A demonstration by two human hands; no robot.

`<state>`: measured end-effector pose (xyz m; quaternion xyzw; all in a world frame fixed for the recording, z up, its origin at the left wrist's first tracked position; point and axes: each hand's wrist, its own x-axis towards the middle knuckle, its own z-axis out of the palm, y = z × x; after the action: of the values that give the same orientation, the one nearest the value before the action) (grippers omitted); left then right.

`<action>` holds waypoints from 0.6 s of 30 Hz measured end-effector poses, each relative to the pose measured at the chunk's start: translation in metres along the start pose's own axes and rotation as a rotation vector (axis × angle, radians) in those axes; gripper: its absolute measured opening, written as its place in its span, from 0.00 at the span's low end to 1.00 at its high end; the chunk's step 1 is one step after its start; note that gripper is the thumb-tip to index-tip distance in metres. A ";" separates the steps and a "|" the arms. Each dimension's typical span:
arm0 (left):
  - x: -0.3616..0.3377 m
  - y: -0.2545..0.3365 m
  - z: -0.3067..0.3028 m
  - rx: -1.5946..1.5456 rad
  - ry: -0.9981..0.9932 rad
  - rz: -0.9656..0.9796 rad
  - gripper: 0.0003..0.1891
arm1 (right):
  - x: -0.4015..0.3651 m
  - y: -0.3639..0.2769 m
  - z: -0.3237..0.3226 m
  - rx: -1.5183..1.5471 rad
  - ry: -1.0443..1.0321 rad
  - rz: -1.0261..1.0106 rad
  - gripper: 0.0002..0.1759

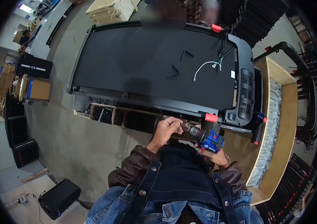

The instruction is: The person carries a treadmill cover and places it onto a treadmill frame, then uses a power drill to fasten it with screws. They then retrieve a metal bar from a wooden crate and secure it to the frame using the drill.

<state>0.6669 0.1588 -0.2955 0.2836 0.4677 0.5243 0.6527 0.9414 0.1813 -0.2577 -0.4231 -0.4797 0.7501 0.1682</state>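
My right hand (212,154) is wrapped round the grip of a blue and black power drill (211,141), whose chuck points left. Close to the drill's front end, my left hand (167,130) pinches something too small to make out. Both hands are at the near edge of a treadmill deck with a black belt (128,63), just left of a red corner piece (211,118). On the belt lie two black L-shaped pieces (186,55) (174,71) and a white and green cable (205,63).
Open bins (119,116) sit under the deck's near edge. A long wooden crate (291,108) with wrapped parts stands at the right. Across the deck is another person (192,11), partly blurred. A wooden box (110,11) stands at the far side, black boxes at the left.
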 end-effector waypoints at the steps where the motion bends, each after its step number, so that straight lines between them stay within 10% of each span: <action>1: 0.001 0.008 0.004 0.031 0.011 0.033 0.11 | 0.000 -0.009 0.004 0.062 -0.003 0.010 0.26; 18: 0.055 0.126 0.014 0.301 -0.264 0.210 0.08 | 0.016 -0.064 0.041 0.574 -0.005 -0.157 0.27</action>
<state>0.6274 0.2493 -0.1985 0.4912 0.4191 0.4719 0.6004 0.8898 0.1997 -0.2024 -0.3180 -0.2797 0.8408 0.3373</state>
